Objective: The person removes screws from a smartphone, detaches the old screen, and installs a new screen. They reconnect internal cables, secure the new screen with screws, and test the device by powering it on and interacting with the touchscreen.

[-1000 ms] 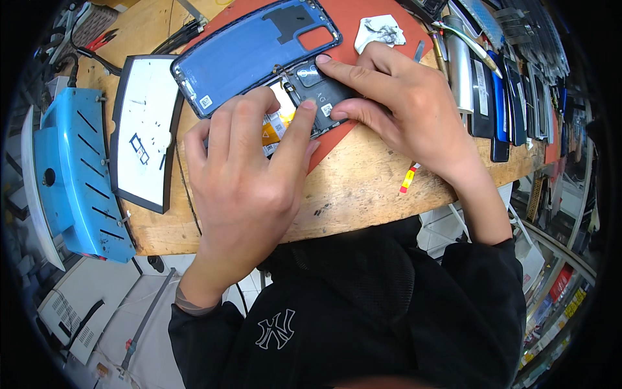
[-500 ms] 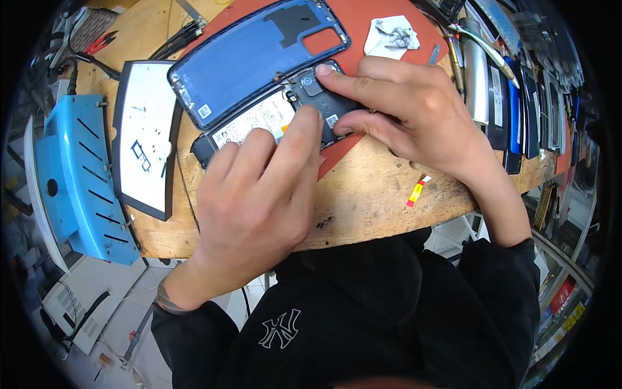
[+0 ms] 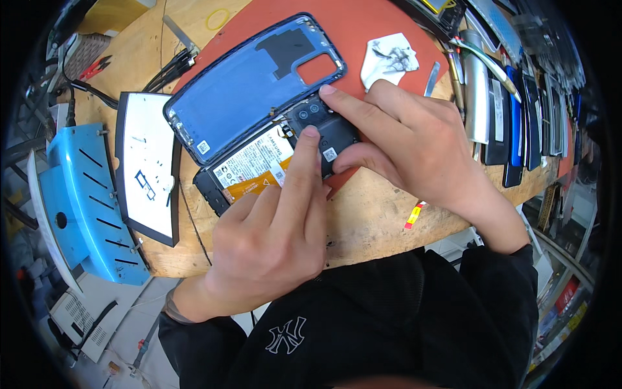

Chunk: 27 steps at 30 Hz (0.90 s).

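An opened phone (image 3: 253, 158) lies tilted on the bench, its white-labelled battery and orange flex strip exposed. A black inner cover (image 3: 339, 133) spans its right end around the camera lenses. My left hand (image 3: 272, 233) presses a straight index fingertip beside the lenses; its other fingers are curled at the near edge, the thumb mostly hidden. My right hand (image 3: 414, 139) grips the phone's right end, index finger at the far corner and thumb at the near side. Just behind the phone, touching or nearly so, rests the blue back cover (image 3: 220, 110), inside up with a square camera cutout.
At left are a white-topped tray (image 3: 152, 188) with small black parts and a blue slotted device (image 3: 97, 201). A smudged white cloth or tissue (image 3: 382, 61) sits on the red mat (image 3: 389, 16). Tools and phone panels (image 3: 499, 117) crowd the right. A red-yellow strip (image 3: 413, 216) lies near the front edge.
My left hand has shifted down and rightward, its index finger now straighter on the inner cover. More of the battery and the orange strip shows. The whole view has shifted slightly.
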Available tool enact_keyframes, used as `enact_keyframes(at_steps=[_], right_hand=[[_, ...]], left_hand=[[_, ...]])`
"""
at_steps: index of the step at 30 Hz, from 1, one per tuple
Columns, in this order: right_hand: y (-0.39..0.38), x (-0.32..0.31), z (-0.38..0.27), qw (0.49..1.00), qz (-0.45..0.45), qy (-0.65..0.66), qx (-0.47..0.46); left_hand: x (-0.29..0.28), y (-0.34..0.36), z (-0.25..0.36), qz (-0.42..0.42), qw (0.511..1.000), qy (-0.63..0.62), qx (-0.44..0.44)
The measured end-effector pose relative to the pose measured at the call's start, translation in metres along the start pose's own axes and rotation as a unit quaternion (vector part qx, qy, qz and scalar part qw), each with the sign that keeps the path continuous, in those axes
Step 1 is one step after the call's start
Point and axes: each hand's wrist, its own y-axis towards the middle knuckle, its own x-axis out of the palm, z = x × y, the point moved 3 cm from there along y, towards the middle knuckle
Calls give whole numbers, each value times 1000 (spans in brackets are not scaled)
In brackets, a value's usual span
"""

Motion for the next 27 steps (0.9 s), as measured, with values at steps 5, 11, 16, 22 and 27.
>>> enact_keyframes(at_steps=[5, 11, 16, 22, 27], right_hand=[[7, -2, 5, 998, -47, 38, -8], [18, -7, 8, 995, -81, 56, -31], [10, -3, 10, 996, -42, 76, -24], [-6, -21, 6, 994, 36, 100, -16], [-9, -13, 1, 985, 15, 162, -53]], left_hand=[[-4, -2, 1, -54, 998, -1, -21], [-2, -1, -3, -68, 997, -10, -21], [-3, 2, -10, -31, 996, -71, -48], [-7, 4, -11, 24, 986, -133, -102], [-20, -15, 7, 12, 969, -183, -164]])
